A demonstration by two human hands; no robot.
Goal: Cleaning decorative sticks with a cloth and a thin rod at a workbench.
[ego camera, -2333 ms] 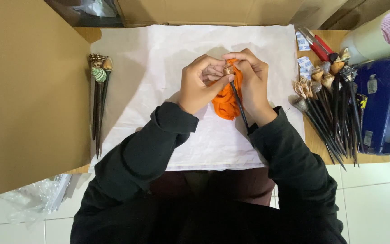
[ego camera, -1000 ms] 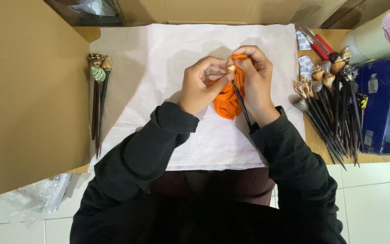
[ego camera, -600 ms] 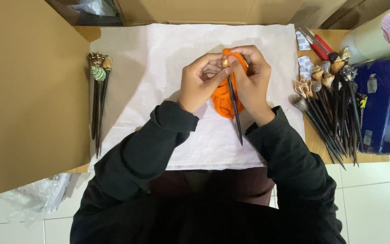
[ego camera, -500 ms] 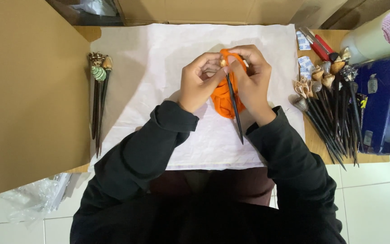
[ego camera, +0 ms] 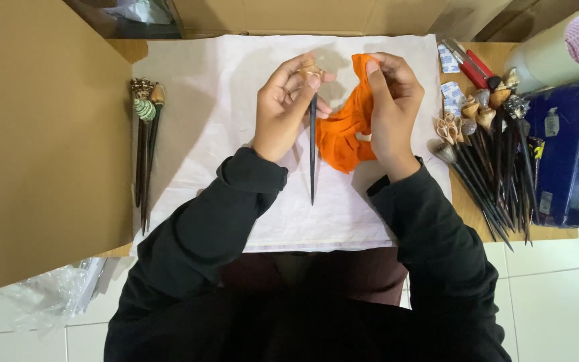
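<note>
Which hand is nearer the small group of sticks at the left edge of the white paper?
Left. The left hand holds a dark stick mid-paper, closer to that small group of sticks; the right hand grips the orange cloth farther off.

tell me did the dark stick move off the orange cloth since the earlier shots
Yes. The dark stick now hangs from the left hand over the white paper, left of the orange cloth.
</note>
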